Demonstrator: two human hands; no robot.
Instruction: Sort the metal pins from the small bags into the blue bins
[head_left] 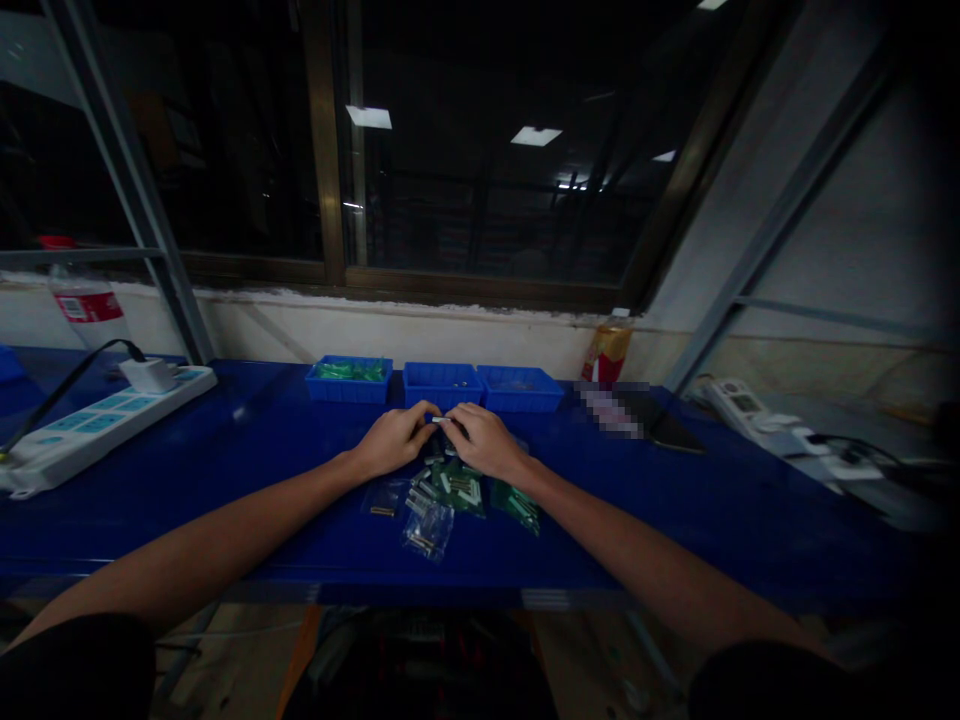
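My left hand (395,438) and my right hand (484,440) meet over the middle of the blue table, fingers closed at the tips. Between them is a small whitish piece (438,420), too small to name, pinched from both sides. Just below my hands lies a pile of small plastic bags: a green bag with white and brass-coloured pieces (459,487), a clear bag (429,530) and another clear bag with a brass-coloured pin (383,511). A further green bag (517,503) lies under my right forearm. Loose silvery pieces (420,490) are scattered among them.
Three blue bins stand behind my hands: a left bin (349,391) with green bags, a middle bin (442,395) and a right bin (521,400). A power strip (112,420) lies at left, a drink bottle (606,352) at back right. Another power strip (787,430) is at right.
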